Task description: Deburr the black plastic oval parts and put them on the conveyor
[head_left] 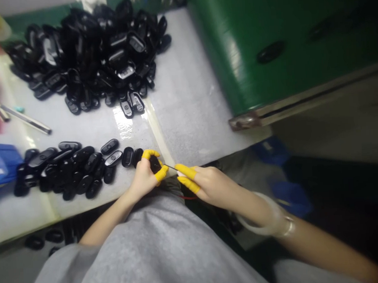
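Black plastic casing (155, 163) sits pinched in the left hand (143, 177). The right hand (207, 185) pinches a thin metal pin (170, 167) just beside it.

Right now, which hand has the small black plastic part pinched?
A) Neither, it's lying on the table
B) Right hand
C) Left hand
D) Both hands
C. The left hand pinches the black plastic part between yellow finger cots, while the right hand holds only a thin pin pointed at it.
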`<action>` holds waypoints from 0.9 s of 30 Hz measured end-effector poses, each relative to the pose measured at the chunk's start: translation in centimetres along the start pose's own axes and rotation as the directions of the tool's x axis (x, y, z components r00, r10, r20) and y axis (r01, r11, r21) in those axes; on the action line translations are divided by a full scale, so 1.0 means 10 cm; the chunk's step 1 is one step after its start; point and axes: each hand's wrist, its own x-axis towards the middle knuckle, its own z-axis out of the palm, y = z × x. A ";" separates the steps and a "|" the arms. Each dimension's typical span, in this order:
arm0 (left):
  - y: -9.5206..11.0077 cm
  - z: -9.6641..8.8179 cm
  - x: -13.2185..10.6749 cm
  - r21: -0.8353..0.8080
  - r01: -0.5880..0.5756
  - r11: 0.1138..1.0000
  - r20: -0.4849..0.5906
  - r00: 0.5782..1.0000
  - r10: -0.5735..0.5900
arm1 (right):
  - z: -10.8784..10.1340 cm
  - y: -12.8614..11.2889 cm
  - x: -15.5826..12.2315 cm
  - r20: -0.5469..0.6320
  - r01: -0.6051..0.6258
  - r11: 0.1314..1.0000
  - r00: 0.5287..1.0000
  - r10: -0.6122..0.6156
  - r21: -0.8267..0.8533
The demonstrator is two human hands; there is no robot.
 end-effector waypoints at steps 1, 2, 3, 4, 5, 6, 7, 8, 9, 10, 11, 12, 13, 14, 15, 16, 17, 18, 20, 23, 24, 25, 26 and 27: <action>0.01 0.00 0.00 -0.045 0.025 0.999 0.011 1.000 -0.025 | -0.01 -0.01 0.00 0.000 -0.013 1.000 1.000 0.013 0.015; 0.02 0.00 0.00 -0.088 0.051 0.995 0.026 0.998 -0.049 | -0.02 -0.02 0.00 0.003 -0.023 0.999 1.000 0.023 0.033; 0.03 0.00 -0.01 -0.124 0.075 0.989 0.041 0.997 -0.070 | -0.04 -0.04 0.01 0.010 -0.028 0.998 1.000 0.028 0.054; 0.04 0.00 -0.01 -0.148 0.091 0.985 0.051 0.995 -0.084 | -0.05 -0.06 0.03 0.019 -0.031 0.997 0.999 0.029 0.074; 0.04 0.00 -0.01 -0.159 0.098 0.983 0.054 0.994 -0.090 | -0.06 -0.08 0.04 0.032 -0.032 0.995 0.999 0.029 0.093; 0.04 0.00 -0.01 -0.158 0.097 0.983 0.051 0.995 -0.090 | -0.07 -0.10 0.06 0.047 -0.035 0.993 0.998 0.030 0.109; 0.04 -0.01 -0.01 -0.151 0.091 0.984 0.044 0.995 -0.085 | -0.09 -0.12 0.09 0.070 -0.043 0.991 0.997 0.034 0.128; 0.04 -0.01 -0.01 -0.144 0.086 0.986 0.039 0.996 -0.081 | -0.11 -0.14 0.11 0.100 -0.060 0.987 0.994 0.045 0.150; 0.04 -0.01 -0.01 -0.140 0.084 0.987 0.037 0.996 -0.079 | -0.13 -0.15 0.13 0.135 -0.087 0.981 0.989 0.064 0.174; 0.03 -0.01 -0.01 -0.138 0.083 0.987 0.039 0.996 -0.078 | -0.15 -0.16 0.16 0.168 -0.117 0.973 0.982 0.085 0.198; 0.03 -0.01 -0.01 -0.138 0.081 0.987 0.038 0.996 -0.076 | -0.17 -0.17 0.17 0.197 -0.146 0.965 0.975 0.104 0.216; 0.02 -0.01 -0.02 -0.137 0.075 0.988 0.033 0.997 -0.072 | -0.18 -0.18 0.19 0.217 -0.170 0.960 0.969 0.121 0.224; 0.02 -0.01 -0.02 -0.134 0.068 0.989 0.025 0.998 -0.065 | -0.20 -0.18 0.20 0.227 -0.187 0.957 0.964 0.136 0.222; 0.02 -0.01 -0.02 -0.130 0.060 0.990 0.018 0.998 -0.058 | -0.21 -0.18 0.21 0.228 -0.196 0.957 0.963 0.146 0.213; 0.03 -0.01 -0.02 -0.127 0.054 0.990 0.012 0.999 -0.053 | -0.23 -0.18 0.21 0.224 -0.199 0.958 0.963 0.151 0.207; 0.03 -0.01 -0.02 -0.127 0.053 0.990 0.010 0.999 -0.052 | -0.24 -0.18 0.21 0.218 -0.199 0.958 0.964 0.153 0.206; 0.03 -0.01 -0.02 -0.132 0.059 0.989 0.015 0.998 -0.058 | -0.24 -0.17 0.21 0.211 -0.196 0.957 0.966 0.151 0.211; 0.04 -0.01 -0.01 -0.140 0.070 0.988 0.025 0.997 -0.067 | -0.25 -0.17 0.20 0.205 -0.192 0.957 0.968 0.147 0.217; 0.03 -0.01 -0.01 -0.164 0.085 0.983 0.042 0.996 -0.079 | -0.25 -0.15 0.20 0.191 -0.180 0.962 0.971 0.141 0.205; 0.00 0.00 -0.02 -0.198 0.029 0.980 0.067 0.998 -0.016 | -0.26 -0.14 0.19 0.167 -0.155 0.977 0.977 0.130 0.146; 0.00 0.00 -0.03 -0.188 -0.012 0.982 0.086 0.996 0.028 | -0.26 -0.13 0.19 0.146 -0.145 0.978 0.982 0.123 0.149; 0.01 0.00 -0.05 -0.161 -0.058 0.985 0.115 0.990 0.077 | -0.26 -0.13 0.19 0.111 -0.138 0.975 0.987 0.120 0.173; 0.02 -0.01 -0.07 -0.121 -0.111 0.986 0.154 0.980 0.129 | -0.27 -0.12 0.19 0.061 -0.132 0.968 0.991 0.121 0.214; 0.05 -0.03 -0.09 -0.068 -0.164 0.984 0.197 0.965 0.175 | -0.27 -0.11 0.18 -0.002 -0.124 0.957 0.992 0.129 0.262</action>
